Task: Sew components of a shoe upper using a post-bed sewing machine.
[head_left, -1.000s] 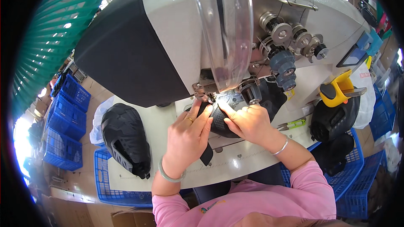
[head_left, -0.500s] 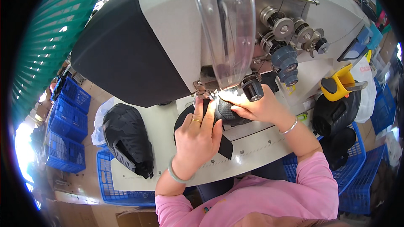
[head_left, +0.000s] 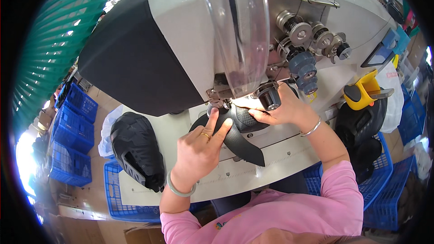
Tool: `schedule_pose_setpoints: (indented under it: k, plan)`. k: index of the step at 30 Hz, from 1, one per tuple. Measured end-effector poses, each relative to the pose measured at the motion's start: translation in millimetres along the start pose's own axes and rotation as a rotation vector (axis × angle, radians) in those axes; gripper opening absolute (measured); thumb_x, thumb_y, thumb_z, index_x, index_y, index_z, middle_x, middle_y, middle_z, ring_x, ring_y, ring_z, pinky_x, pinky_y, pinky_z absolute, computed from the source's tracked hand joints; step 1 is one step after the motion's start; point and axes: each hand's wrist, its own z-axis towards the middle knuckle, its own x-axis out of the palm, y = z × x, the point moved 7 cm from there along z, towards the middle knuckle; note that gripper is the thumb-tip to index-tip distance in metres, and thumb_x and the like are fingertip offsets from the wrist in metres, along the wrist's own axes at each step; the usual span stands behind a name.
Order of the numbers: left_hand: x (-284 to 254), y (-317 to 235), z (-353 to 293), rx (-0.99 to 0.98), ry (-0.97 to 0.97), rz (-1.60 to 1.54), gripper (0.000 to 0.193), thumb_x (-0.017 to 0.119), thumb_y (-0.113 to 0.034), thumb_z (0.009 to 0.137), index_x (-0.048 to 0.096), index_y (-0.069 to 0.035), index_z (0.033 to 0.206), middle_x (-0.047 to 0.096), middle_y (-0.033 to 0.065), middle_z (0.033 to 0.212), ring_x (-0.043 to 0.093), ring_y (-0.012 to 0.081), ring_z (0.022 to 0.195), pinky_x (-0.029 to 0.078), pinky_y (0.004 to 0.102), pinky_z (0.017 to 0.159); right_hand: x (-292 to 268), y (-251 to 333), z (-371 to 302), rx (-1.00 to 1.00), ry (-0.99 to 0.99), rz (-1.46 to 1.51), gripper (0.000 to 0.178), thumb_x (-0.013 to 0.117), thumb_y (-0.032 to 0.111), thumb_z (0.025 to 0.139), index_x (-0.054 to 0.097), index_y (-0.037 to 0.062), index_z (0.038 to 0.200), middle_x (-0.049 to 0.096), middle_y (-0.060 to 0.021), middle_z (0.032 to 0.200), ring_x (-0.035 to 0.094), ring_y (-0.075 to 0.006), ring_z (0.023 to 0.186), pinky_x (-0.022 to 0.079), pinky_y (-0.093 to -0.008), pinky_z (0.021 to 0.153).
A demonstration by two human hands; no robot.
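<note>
A black shoe upper (head_left: pixel 246 122) with a textured panel lies under the needle area (head_left: pixel 224 104) of a sewing machine. From it a curved black strip (head_left: pixel 244 147) hangs toward the table's front edge. My left hand (head_left: pixel 197 153) presses the upper's left part with the index finger and thumb spread; its other fingers are curled. My right hand (head_left: pixel 289 108) grips the upper's right side, thumb on top, with its fingertips partly hidden behind a black knob (head_left: pixel 270 96).
Another black shoe upper (head_left: pixel 137 151) rests on the left of the white table (head_left: pixel 208 185). A yellow-handled tool (head_left: pixel 364 91) sits above black uppers (head_left: pixel 361 122) at the right. Blue crates (head_left: pixel 72 131) stand on both sides; the machine head (head_left: pixel 181 40) overhangs the work.
The upper has turned a little, and its strip's free end has swung right. My left hand has shifted slightly left, its thumb and index finger now wider apart. My right hand stays near the needle.
</note>
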Motion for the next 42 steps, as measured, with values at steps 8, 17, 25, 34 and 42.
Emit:
schedule_pose_setpoints:
  k: [8,17,25,34,42]
  plan:
    - [2.2,-8.6,2.4,-0.003,-0.012,0.116,0.045,0.07,-0.002,0.067,0.07,-0.008,0.112,0.065,0.0222,0.12,0.052,0.0161,0.055,0.046,0.0269,0.049,0.1,1.6,2.0,-0.025,0.011,-0.091,0.034,0.07,0.029,0.079,0.073,0.0203,0.112,0.065,-0.0033,0.08,0.061,-0.0245,0.068,0.049,-0.0367,0.06]
    - [-3.3,-16.3,7.7,-0.035,-0.084,0.173,0.043,0.069,-0.001,0.067,0.07,-0.007,0.109,0.067,0.0168,0.115,0.061,0.0211,0.074,0.053,0.031,0.065,15.7,22.1,-27.3,-0.042,-0.132,0.151,0.046,0.077,0.023,0.075,0.064,0.0099,0.117,0.055,-0.0095,0.113,0.057,-0.0289,0.103,0.052,-0.0444,0.087]
    - [-3.1,8.6,12.6,-0.182,-0.211,-0.304,0.033,0.068,0.007,0.069,0.071,-0.003,0.1,0.067,0.0105,0.094,0.066,0.0283,0.083,0.055,0.0349,0.073,15.5,32.1,-30.1,-0.103,-0.289,0.044,0.041,0.069,0.011,0.069,0.065,0.0119,0.11,0.056,-0.0022,0.116,0.052,-0.0265,0.111,0.049,-0.0435,0.085]
    - [-2.1,7.7,10.5,-0.209,-0.255,-0.264,0.025,0.07,0.001,0.073,0.072,-0.003,0.098,0.069,0.0097,0.092,0.067,0.0272,0.081,0.055,0.0351,0.073,3.7,32.9,-14.2,-0.058,-0.133,0.177,0.036,0.069,0.008,0.06,0.069,0.0122,0.096,0.059,0.0027,0.095,0.055,-0.0211,0.093,0.045,-0.0376,0.076]
    - [-3.7,-15.3,11.2,0.0,-0.225,0.065,0.028,0.07,-0.003,0.066,0.072,-0.004,0.094,0.068,0.0054,0.098,0.065,0.0236,0.089,0.056,0.0363,0.073,0.6,25.2,-15.3,-0.055,-0.212,0.409,0.041,0.068,0.008,0.055,0.071,0.0096,0.096,0.058,0.0012,0.092,0.054,-0.0225,0.091,0.044,-0.0361,0.069]
